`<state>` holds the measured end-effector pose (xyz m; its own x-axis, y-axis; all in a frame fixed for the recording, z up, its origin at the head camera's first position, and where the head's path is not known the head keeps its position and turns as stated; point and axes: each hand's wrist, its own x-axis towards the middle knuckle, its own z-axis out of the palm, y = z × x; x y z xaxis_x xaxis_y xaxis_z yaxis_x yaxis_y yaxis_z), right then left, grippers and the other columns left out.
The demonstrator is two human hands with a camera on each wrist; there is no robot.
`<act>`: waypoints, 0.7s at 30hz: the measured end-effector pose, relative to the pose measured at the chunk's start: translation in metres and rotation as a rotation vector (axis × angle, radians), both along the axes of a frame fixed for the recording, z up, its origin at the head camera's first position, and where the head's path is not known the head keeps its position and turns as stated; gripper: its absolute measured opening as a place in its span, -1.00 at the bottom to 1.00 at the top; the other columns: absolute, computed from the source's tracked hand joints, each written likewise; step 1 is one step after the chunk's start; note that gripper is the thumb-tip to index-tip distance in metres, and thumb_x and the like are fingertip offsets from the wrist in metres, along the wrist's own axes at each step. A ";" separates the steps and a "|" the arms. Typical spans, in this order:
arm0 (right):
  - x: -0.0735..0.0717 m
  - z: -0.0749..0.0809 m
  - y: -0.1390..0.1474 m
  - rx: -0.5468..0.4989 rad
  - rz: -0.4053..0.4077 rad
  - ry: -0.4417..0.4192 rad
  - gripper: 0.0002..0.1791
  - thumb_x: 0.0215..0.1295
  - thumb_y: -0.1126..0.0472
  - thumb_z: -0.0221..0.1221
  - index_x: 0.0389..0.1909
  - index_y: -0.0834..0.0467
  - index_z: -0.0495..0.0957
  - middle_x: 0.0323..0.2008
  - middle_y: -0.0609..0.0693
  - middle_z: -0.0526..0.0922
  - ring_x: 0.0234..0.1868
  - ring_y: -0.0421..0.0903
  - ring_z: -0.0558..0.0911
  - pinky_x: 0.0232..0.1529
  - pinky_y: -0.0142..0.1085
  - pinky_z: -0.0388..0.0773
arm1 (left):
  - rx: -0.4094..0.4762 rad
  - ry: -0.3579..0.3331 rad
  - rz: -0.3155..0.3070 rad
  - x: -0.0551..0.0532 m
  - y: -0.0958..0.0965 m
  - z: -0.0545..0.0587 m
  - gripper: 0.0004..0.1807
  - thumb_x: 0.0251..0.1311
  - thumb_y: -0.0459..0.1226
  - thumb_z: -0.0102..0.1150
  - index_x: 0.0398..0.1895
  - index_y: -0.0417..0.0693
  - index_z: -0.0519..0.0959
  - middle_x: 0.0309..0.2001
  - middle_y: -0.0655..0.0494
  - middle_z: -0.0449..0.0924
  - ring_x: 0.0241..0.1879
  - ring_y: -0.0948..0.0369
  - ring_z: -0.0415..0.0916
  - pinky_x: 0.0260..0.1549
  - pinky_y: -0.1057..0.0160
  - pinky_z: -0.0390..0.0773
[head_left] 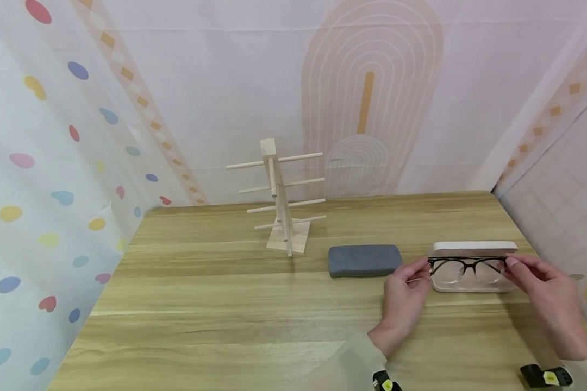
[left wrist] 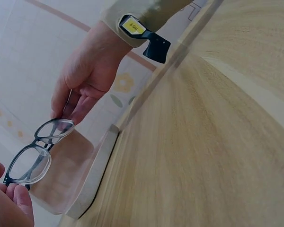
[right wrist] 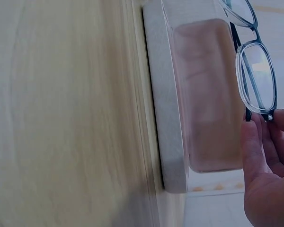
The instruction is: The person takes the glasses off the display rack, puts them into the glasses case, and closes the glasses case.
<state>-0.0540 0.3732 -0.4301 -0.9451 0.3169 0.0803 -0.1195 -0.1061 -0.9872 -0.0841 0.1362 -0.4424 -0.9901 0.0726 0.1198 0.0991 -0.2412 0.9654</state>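
Note:
A pair of glasses [head_left: 467, 265], dark along the top of the frame and clear below, is held level over an open glasses case [head_left: 474, 246]. At one end, my left hand [head_left: 405, 301] pinches the frame near the hinge. My right hand [head_left: 553, 288] grips the opposite end between thumb and fingers. The arms of the glasses show behind the lenses; whether they are fully folded I cannot tell. Pale outside and pink within, the case [right wrist: 208, 94] shows a bare lining in the right wrist view.
A closed grey glasses case [head_left: 364, 260] lies just left of my left hand. Farther left and back stands a wooden rack [head_left: 282, 201] with several thin pegs and a square base. Patterned cloth [head_left: 225, 81] hangs behind the wooden table [head_left: 200, 304].

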 end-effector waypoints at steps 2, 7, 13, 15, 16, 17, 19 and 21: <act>-0.001 -0.001 0.003 -0.005 -0.006 0.009 -0.78 0.47 0.40 0.20 -0.16 0.06 0.76 -0.26 -0.16 0.81 -0.25 -0.32 0.77 -0.19 -0.52 0.65 | 0.010 -0.003 -0.004 -0.001 0.003 0.000 -0.67 0.14 -0.61 0.20 -0.01 -0.40 0.72 -0.19 0.03 0.73 -0.23 0.42 0.62 -0.16 0.47 0.63; -0.003 -0.004 0.008 0.012 -0.031 0.000 -0.78 0.46 0.39 0.21 -0.20 0.03 0.76 -0.30 -0.18 0.81 -0.27 -0.34 0.77 -0.22 -0.53 0.65 | -0.008 -0.015 -0.007 -0.001 0.010 0.000 -0.64 0.10 -0.61 0.21 0.00 -0.38 0.72 -0.21 0.10 0.73 -0.25 0.43 0.61 -0.18 0.47 0.63; -0.003 -0.006 0.014 0.065 -0.055 -0.059 -0.82 0.46 0.31 0.25 -0.21 -0.03 0.75 -0.31 -0.24 0.80 -0.29 -0.38 0.76 -0.25 -0.56 0.63 | -0.064 -0.028 -0.007 -0.003 0.014 -0.001 -0.65 0.10 -0.61 0.22 -0.02 -0.35 0.73 -0.23 0.16 0.73 -0.27 0.47 0.58 -0.20 0.47 0.63; -0.003 -0.006 0.016 0.077 -0.060 -0.080 -0.82 0.46 0.30 0.25 -0.23 -0.06 0.75 -0.31 -0.27 0.79 -0.30 -0.39 0.75 -0.26 -0.57 0.63 | -0.078 -0.032 -0.011 -0.003 0.015 -0.002 -0.64 0.10 -0.61 0.22 -0.02 -0.34 0.73 -0.23 0.14 0.73 -0.27 0.47 0.58 -0.21 0.47 0.63; -0.003 -0.007 0.016 0.073 -0.060 -0.082 -0.82 0.46 0.30 0.25 -0.23 -0.06 0.75 -0.31 -0.27 0.79 -0.30 -0.39 0.75 -0.27 -0.57 0.63 | -0.082 -0.036 -0.015 -0.003 0.016 -0.003 -0.64 0.10 -0.62 0.22 -0.02 -0.34 0.73 -0.24 0.14 0.73 -0.27 0.47 0.58 -0.21 0.47 0.63; -0.004 -0.007 0.016 0.072 -0.061 -0.085 -0.81 0.46 0.31 0.25 -0.23 -0.06 0.75 -0.31 -0.27 0.78 -0.30 -0.39 0.75 -0.27 -0.57 0.63 | -0.090 -0.037 -0.019 -0.003 0.016 -0.003 -0.64 0.10 -0.62 0.22 -0.01 -0.34 0.73 -0.23 0.14 0.73 -0.27 0.47 0.58 -0.20 0.48 0.63; -0.004 -0.007 0.017 0.081 -0.062 -0.088 -0.80 0.46 0.31 0.24 -0.24 -0.06 0.75 -0.31 -0.28 0.78 -0.30 -0.40 0.75 -0.27 -0.57 0.63 | -0.104 -0.038 -0.026 -0.004 0.017 -0.004 -0.63 0.10 -0.62 0.21 0.00 -0.34 0.73 -0.23 0.12 0.74 -0.26 0.46 0.59 -0.20 0.49 0.62; -0.004 -0.007 0.018 0.093 -0.063 -0.096 -0.78 0.46 0.32 0.24 -0.25 -0.07 0.76 -0.32 -0.30 0.78 -0.31 -0.41 0.75 -0.28 -0.58 0.62 | -0.123 -0.040 -0.030 -0.004 0.018 -0.004 -0.62 0.10 -0.62 0.22 0.01 -0.33 0.73 -0.22 0.14 0.73 -0.25 0.46 0.60 -0.18 0.50 0.61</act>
<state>-0.0584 0.3907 -0.4375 -0.9284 0.3709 0.0219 -0.0272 -0.0090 -0.9996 -0.0882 0.1541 -0.4467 -0.9911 0.1139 0.0686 0.0544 -0.1229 0.9909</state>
